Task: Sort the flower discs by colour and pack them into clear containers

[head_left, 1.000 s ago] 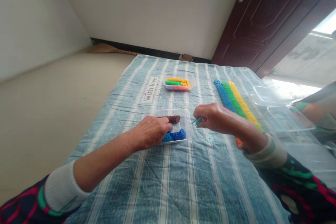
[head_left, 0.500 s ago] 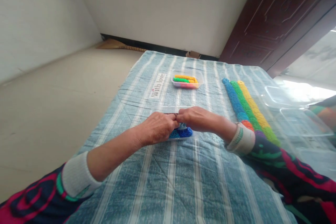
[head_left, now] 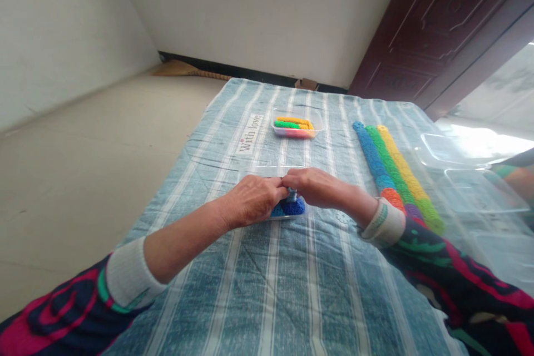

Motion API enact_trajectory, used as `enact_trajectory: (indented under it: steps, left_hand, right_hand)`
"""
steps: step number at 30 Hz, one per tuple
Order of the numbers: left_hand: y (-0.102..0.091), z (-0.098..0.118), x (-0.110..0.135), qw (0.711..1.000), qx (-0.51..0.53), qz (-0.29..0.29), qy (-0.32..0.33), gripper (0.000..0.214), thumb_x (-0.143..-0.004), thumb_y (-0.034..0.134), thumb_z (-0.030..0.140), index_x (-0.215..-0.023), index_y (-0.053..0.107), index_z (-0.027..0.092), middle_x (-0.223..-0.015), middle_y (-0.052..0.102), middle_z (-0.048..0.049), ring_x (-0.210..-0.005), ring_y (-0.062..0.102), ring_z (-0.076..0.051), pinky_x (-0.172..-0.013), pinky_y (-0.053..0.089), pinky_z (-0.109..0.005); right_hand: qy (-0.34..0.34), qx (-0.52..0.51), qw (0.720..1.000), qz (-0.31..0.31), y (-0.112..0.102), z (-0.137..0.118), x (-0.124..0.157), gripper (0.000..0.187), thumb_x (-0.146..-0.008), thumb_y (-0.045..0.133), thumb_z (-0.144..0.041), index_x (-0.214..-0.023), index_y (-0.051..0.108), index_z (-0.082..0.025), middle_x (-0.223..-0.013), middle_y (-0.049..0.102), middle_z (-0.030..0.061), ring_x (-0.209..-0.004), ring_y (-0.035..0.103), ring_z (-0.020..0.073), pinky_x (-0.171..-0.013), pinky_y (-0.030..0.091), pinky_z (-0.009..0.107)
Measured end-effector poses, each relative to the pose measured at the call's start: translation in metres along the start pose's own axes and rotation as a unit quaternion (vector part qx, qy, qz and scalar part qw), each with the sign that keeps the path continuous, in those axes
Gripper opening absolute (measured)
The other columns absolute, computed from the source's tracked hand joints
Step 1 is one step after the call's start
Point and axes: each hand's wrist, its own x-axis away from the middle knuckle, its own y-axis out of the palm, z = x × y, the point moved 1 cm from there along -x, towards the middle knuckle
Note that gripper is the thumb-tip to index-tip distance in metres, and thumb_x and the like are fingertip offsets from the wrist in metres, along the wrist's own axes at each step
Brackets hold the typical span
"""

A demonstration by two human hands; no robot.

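Note:
My left hand (head_left: pixel 254 197) and my right hand (head_left: pixel 312 184) meet over a clear plastic box (head_left: pixel 246 171). Their fingers are closed and pressed together at the tips; what they pinch is mostly hidden. Below the fingertips shows a pale blue piece (head_left: pixel 292 195), and I cannot tell which hand bears on it. Dark blue knitted-looking pieces (head_left: pixel 295 207) lie in the box under my hands. Much of the box is covered by my left hand.
Farther back stands another clear box (head_left: pixel 319 122) holding yellow, green and pink rolls. To the right lie long blue (head_left: pixel 372 158), green (head_left: pixel 386 158) and yellow (head_left: pixel 400 161) rows of round pieces. Clear empty containers (head_left: pixel 484 192) stand at the right edge. Striped cloth (head_left: pixel 292 278) covers the table.
Both hands stay over the box, fingertips a little closer together. A brown strip seen between them before is now hidden. The view has shifted slightly.

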Motion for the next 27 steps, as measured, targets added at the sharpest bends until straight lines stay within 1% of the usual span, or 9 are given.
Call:
enact_trajectory:
  steps: [3,7,10,13,16,19,22,24,27]
  left_hand:
    - [-0.001,-0.002,0.005,1.000,0.001,0.026,-0.009,0.019,-0.092,0.044,0.022,-0.091,0.062,0.018,-0.086,0.062,-0.0032,-0.066,0.055,-0.013,-0.054,0.037,-0.024]
    - [-0.003,-0.010,0.020,0.998,0.004,0.053,-0.036,0.025,-0.095,0.041,0.029,-0.090,0.062,0.018,-0.084,0.061,-0.0033,-0.066,0.055,-0.012,-0.053,0.037,-0.023]
    - [-0.002,-0.016,0.032,0.996,0.002,0.071,-0.057,0.025,-0.094,0.041,0.027,-0.087,0.063,0.017,-0.083,0.060,-0.0036,-0.068,0.055,-0.011,-0.056,0.039,-0.022]
    - [-0.002,-0.019,0.037,0.995,0.001,0.078,-0.059,0.025,-0.093,0.041,0.023,-0.085,0.064,0.017,-0.081,0.061,-0.0038,-0.072,0.056,-0.012,-0.062,0.043,-0.022]
    - [-0.002,-0.018,0.037,0.995,-0.013,0.068,-0.066,0.024,-0.092,0.043,0.020,-0.084,0.065,0.017,-0.081,0.063,-0.0043,-0.077,0.057,-0.015,-0.066,0.044,-0.025]
    - [-0.002,-0.016,0.034,0.995,-0.032,0.048,-0.080,0.022,-0.090,0.045,0.018,-0.081,0.065,0.017,-0.080,0.064,-0.0041,-0.075,0.057,-0.015,-0.063,0.042,-0.025]
    - [-0.001,-0.012,0.029,0.995,-0.035,0.033,-0.083,0.021,-0.090,0.047,0.019,-0.081,0.065,0.017,-0.079,0.065,-0.0043,-0.072,0.058,-0.016,-0.062,0.042,-0.025]
    - [0.000,-0.009,0.025,0.996,-0.030,0.025,-0.080,0.022,-0.091,0.047,0.020,-0.082,0.066,0.017,-0.079,0.065,-0.0049,-0.073,0.058,-0.016,-0.064,0.043,-0.027]
    - [0.004,-0.005,0.018,0.997,-0.018,0.021,-0.074,0.025,-0.094,0.044,0.025,-0.084,0.066,0.018,-0.080,0.066,-0.0051,-0.076,0.060,-0.017,-0.065,0.044,-0.027]
  right_hand:
    - [-0.003,-0.002,1.000,0.024,0.003,0.000,0.003,0.029,-0.083,0.040,0.003,-0.097,0.059,-0.015,-0.085,0.057,0.0033,-0.067,0.046,0.0100,-0.058,0.031,0.023]
    - [-0.005,0.014,0.998,0.057,0.008,0.002,0.008,0.030,-0.083,0.038,0.003,-0.097,0.058,-0.015,-0.084,0.055,0.0031,-0.065,0.042,0.0102,-0.058,0.029,0.025]
    - [-0.006,0.030,0.996,0.086,0.012,0.003,0.012,0.029,-0.083,0.036,0.003,-0.090,0.058,-0.014,-0.081,0.053,0.0032,-0.064,0.039,0.0112,-0.061,0.031,0.026]
    - [-0.006,0.030,0.993,0.111,0.013,0.004,0.017,0.031,-0.085,0.033,0.004,-0.090,0.059,-0.014,-0.081,0.054,0.0042,-0.067,0.041,0.0125,-0.068,0.034,0.028]
    - [-0.001,0.030,0.992,0.119,0.014,0.005,0.021,0.031,-0.089,0.033,0.000,-0.092,0.060,-0.014,-0.081,0.056,0.0044,-0.070,0.044,0.0131,-0.074,0.036,0.029]
    - [0.011,0.031,0.991,0.129,0.017,0.004,0.024,0.025,-0.091,0.039,-0.006,-0.092,0.062,-0.015,-0.082,0.058,0.0040,-0.071,0.048,0.0130,-0.085,0.035,0.033]
    - [0.023,0.027,0.990,0.135,0.020,0.000,0.024,0.018,-0.088,0.048,-0.009,-0.093,0.063,-0.017,-0.083,0.060,0.0020,-0.074,0.052,0.0128,-0.100,0.027,0.043]
    - [0.025,0.016,0.992,0.125,0.022,-0.002,0.023,0.017,-0.085,0.051,-0.009,-0.094,0.063,-0.018,-0.084,0.061,0.0013,-0.075,0.054,0.0129,-0.103,0.024,0.046]
    - [0.030,0.004,0.993,0.112,0.023,-0.003,0.020,0.021,-0.083,0.051,-0.007,-0.096,0.063,-0.018,-0.085,0.062,0.0017,-0.075,0.055,0.0131,-0.103,0.025,0.046]
